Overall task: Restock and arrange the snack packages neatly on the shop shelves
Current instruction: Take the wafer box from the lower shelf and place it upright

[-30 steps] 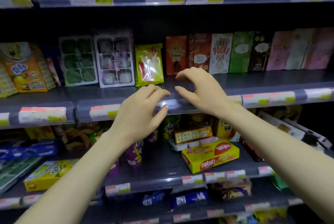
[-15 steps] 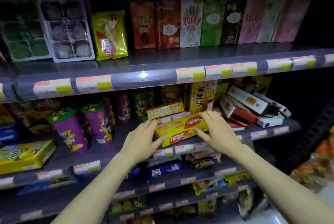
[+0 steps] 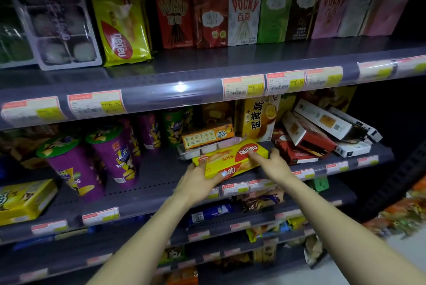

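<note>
The yellow box [image 3: 230,160] and the yellow bag [image 3: 124,26] each read "nabati". A white box [image 3: 244,8] and a pink box [image 3: 332,6] read "POCKY". Two price tags [image 3: 243,87] [image 3: 285,83] read "6.50".

Shop: tiered shelves [image 3: 207,63], price labels [image 3: 243,87] on edges, packaged snacks [image 3: 244,8].
</note>
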{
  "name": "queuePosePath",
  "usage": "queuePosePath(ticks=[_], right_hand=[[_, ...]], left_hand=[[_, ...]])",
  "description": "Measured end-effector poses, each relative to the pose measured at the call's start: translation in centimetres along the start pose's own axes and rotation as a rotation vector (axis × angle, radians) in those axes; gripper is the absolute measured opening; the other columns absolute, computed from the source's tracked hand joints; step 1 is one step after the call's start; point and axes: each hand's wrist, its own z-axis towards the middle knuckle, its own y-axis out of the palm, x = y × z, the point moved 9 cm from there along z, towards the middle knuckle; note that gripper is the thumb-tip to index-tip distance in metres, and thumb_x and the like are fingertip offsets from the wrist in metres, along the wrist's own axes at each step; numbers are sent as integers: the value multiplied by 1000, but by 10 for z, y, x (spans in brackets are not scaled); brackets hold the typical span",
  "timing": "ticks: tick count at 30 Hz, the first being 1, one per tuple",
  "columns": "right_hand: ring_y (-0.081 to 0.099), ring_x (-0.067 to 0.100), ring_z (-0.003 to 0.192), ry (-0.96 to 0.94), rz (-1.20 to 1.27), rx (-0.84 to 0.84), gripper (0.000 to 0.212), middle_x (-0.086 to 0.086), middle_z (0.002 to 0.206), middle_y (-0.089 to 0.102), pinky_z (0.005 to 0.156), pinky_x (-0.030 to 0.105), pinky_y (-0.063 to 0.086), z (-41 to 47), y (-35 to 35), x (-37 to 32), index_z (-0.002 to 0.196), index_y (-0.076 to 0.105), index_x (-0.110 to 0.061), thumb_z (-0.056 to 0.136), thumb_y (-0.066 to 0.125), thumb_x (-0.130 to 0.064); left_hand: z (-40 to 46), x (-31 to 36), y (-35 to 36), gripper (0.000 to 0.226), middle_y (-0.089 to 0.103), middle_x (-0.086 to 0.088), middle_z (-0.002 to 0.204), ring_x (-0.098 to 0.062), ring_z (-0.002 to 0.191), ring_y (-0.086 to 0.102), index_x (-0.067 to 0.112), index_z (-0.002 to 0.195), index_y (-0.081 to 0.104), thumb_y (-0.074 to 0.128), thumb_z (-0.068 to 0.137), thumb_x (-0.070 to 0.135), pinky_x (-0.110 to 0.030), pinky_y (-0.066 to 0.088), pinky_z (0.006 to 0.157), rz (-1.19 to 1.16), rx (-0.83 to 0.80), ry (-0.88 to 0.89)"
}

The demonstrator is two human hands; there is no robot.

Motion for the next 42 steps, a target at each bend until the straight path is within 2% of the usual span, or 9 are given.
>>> queuePosePath(ticks=[3,5,8,15,22,25,30,35,42], right_hand=[[50,32,120,95,147,-7,102,12,134,49,93,42,48,9,7,6,140,29,-6,68,68,-66],[54,32,113,134,289,0,105,11,129,49,72,42,59,13,12,9,132,35,-8,55,77,-65],[62,30,101,155,398,22,108,13,123,55,56,35,59,29,16,19,121,46,-8,35,85,-60],[63,25,83,228,571,50,59,16,106,62,56,33,53,22,12,10,121,38,-5,76,76,-11],[65,25,84,232,676,-23,51,16,100,67,59,32,51,10,-1,11,122,43,-7,79,70,-8],[65,25,89,165,719,-73,47,14,101,66,66,36,54,-2,-5,1,117,41,-13,81,69,-5],[69,27,95,-8,728,-225,59,15,115,67,69,35,57,-21,4,-40,127,44,-17,78,71,-2],[72,20,80,-79,761,-344,57,11,106,69,62,29,57,-47,35,-77,129,41,-19,81,66,1],[72,23,88,-41,732,-526,63,9,105,72,65,34,58,-94,115,-93,132,44,-14,75,72,-8]], left_hand=[[-4,7,3,76,39,-9,143,-30,125,46,21,148,31,46,88,65,-36,42,98,-10,-8,14],[-7,10,4,77,42,-9,142,-29,125,46,21,148,31,46,87,66,-36,42,97,-15,-9,19],[-10,11,6,81,45,-6,141,-29,123,49,22,150,28,44,86,69,-37,45,96,5,-13,16],[-17,7,-4,73,60,0,129,-24,106,61,27,144,40,46,84,69,-40,51,89,-61,14,31],[-22,-19,-50,49,65,7,86,-18,88,63,23,123,58,52,88,57,-33,48,75,-239,257,-10],[-18,-28,-47,48,67,-2,96,-16,87,61,21,127,57,55,89,52,-30,42,70,-329,196,-20],[-20,-28,-31,82,63,-3,120,-15,108,60,19,137,50,62,72,66,-33,46,96,-567,-9,-42],[-46,-26,-24,31,73,-3,92,-12,74,69,14,119,61,60,93,30,-25,56,68,-788,-204,-67],[-74,-64,-43,33,72,-13,101,-16,76,69,7,119,59,65,89,21,-31,56,72,-989,-64,-54]])
